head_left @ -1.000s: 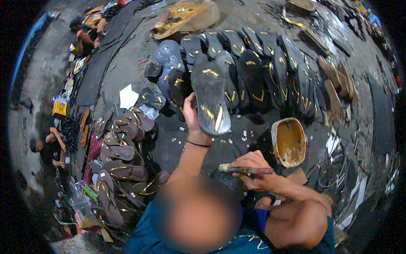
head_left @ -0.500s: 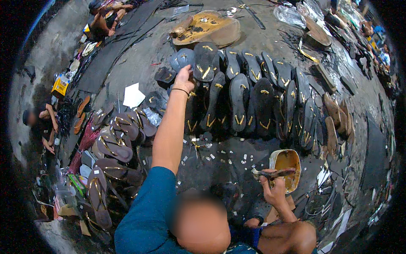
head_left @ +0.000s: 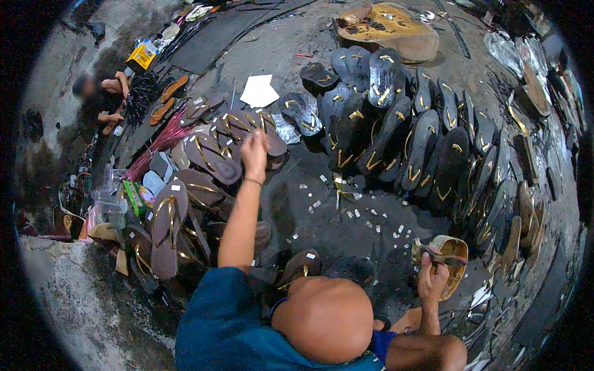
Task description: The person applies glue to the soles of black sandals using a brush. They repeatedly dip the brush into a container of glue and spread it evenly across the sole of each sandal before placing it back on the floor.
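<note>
My left hand (head_left: 254,153) hangs over the near edge of a group of brown sandals (head_left: 210,157) with gold straps. Its fingers look curled but are smeared, so I cannot tell whether they hold anything. My right hand (head_left: 431,278) is closed round a brush (head_left: 442,256), held across a cream tub (head_left: 461,245) with a brown coating inside. Dark soles (head_left: 422,148) with gold-coloured strips stand in tilted rows beyond the hands. At the left end of the rows, two greyish soles (head_left: 351,65) lean side by side, next to a shiny wet-looking one (head_left: 384,77).
Small white bits (head_left: 374,212) lie scattered on the dark floor between the hands. White sheets (head_left: 259,91) lie beyond the brown sandals. A thick wooden block (head_left: 396,37) stands at the far side. Another person (head_left: 102,99) sits at the far left.
My left hand has come back from a greyish sole at the far row to the brown sandals. The view has turned left. My right hand still holds the brush at the tub.
</note>
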`<action>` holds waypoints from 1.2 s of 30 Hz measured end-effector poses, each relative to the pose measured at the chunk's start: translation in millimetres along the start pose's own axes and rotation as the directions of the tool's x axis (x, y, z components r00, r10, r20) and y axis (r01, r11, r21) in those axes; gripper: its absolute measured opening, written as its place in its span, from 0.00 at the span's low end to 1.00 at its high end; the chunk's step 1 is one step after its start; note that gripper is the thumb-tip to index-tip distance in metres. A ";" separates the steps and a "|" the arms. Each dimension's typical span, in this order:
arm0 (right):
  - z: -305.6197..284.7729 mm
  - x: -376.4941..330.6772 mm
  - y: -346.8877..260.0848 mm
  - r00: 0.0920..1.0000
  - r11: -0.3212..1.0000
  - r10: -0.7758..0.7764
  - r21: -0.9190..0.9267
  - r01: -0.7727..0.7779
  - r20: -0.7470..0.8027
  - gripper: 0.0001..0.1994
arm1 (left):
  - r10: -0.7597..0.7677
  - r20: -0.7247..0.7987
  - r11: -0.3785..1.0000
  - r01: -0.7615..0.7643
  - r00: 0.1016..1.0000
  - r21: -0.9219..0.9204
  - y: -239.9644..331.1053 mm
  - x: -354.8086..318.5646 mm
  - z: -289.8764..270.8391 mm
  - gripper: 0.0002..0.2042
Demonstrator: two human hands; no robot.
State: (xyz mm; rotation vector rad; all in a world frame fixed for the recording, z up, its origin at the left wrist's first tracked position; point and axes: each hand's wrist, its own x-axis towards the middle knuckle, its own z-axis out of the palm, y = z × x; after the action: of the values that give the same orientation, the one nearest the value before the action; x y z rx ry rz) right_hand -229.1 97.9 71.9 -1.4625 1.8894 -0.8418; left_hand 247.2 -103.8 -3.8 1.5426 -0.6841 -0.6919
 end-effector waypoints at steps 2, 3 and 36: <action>7.0 -1.4 -1.8 0.997 0.998 -0.050 -0.039 0.052 0.063 0.14 | 0.254 -0.187 0.958 -0.220 0.949 0.183 -26.4 72.9 -46.3 0.10; 11.7 -4.0 -2.2 0.993 0.996 -0.067 -0.044 0.072 0.096 0.14 | 0.465 -0.155 0.838 -0.376 0.872 0.396 -34.9 113.9 -96.0 0.11; -51.1 52.5 -54.3 0.924 0.839 -0.333 0.390 0.381 -0.186 0.13 | -0.114 0.993 0.434 0.900 0.007 0.043 56.8 -249.0 168.9 0.23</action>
State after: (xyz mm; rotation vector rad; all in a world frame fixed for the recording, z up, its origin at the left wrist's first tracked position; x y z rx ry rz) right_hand -247.7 42.5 141.9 -1.5297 1.3945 -1.4350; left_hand -43.9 -26.1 50.5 0.4085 -0.4235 -2.4268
